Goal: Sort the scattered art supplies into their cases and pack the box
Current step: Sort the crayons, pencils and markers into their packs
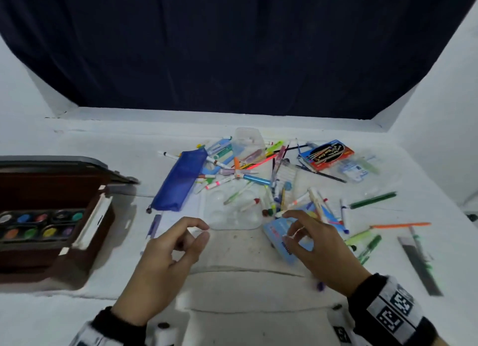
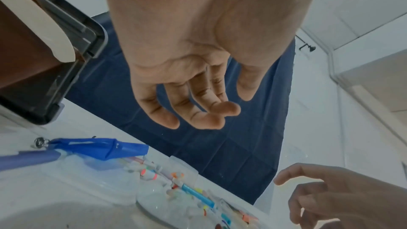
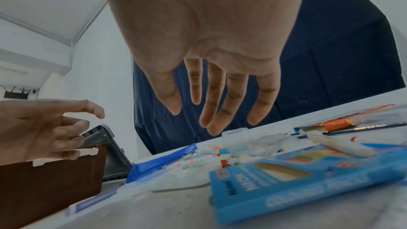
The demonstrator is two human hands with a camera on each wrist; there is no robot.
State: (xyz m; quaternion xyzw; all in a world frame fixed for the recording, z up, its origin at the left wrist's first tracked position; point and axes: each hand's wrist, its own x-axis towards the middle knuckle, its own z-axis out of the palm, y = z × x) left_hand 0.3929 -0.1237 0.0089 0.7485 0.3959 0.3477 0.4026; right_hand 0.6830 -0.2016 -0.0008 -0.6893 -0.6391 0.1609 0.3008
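Both hands hover empty above the white table, fingers loosely spread. The left hand is left of the blue crayon box; the right hand hangs over it. Scattered markers lie beyond that box, the open brown case far left.

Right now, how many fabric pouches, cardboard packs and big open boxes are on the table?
Fabric pouches: 1, the blue pouch
Cardboard packs: 2, the blue pack and the red pack
Big open boxes: 1, the brown box
Total: 4
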